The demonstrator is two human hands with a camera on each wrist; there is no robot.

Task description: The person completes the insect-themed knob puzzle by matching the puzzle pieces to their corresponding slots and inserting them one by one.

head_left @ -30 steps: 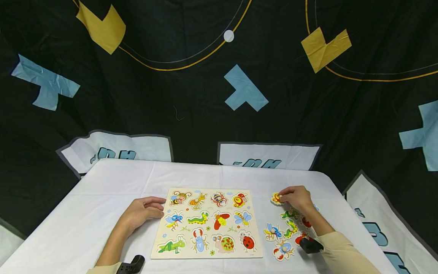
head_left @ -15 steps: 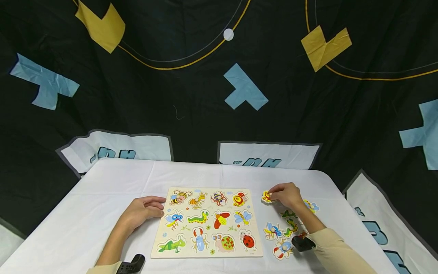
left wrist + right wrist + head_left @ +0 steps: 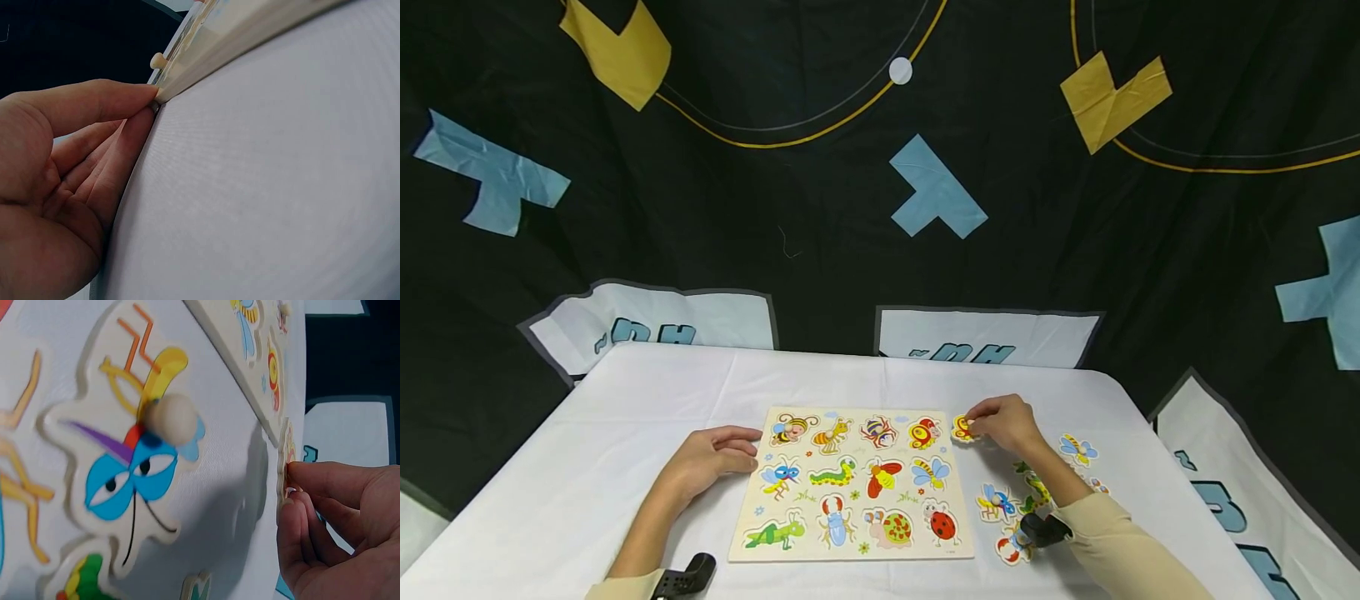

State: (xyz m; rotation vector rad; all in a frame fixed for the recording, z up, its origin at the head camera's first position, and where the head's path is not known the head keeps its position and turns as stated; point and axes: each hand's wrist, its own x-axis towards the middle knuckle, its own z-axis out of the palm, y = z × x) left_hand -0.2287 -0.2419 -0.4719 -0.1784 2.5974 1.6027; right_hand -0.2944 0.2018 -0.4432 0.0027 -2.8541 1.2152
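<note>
A wooden insect puzzle board (image 3: 857, 512) lies on the white table. My left hand (image 3: 700, 462) rests at its left side; in the left wrist view the fingertips touch the board's edge (image 3: 219, 69). Just off the board's upper right corner, my right hand (image 3: 1011, 425) pinches a yellow-and-red butterfly puzzle piece (image 3: 961, 429). The right wrist view shows that butterfly piece (image 3: 285, 469) nearly edge-on between thumb and fingers. A matching butterfly picture (image 3: 924, 433) is at the board's top right.
Loose pieces lie right of the board: a mosquito (image 3: 996, 503), a beetle (image 3: 1009, 548), a caterpillar (image 3: 1036, 492) and a dragonfly (image 3: 1078, 450). The right forearm and its wrist device (image 3: 1045, 530) cover others partly. A black cloth (image 3: 820, 225) hangs behind the table.
My right hand has moved left with the butterfly piece, from above the loose pieces to beside the board. The dragonfly piece has come into view. My left hand has stayed put.
</note>
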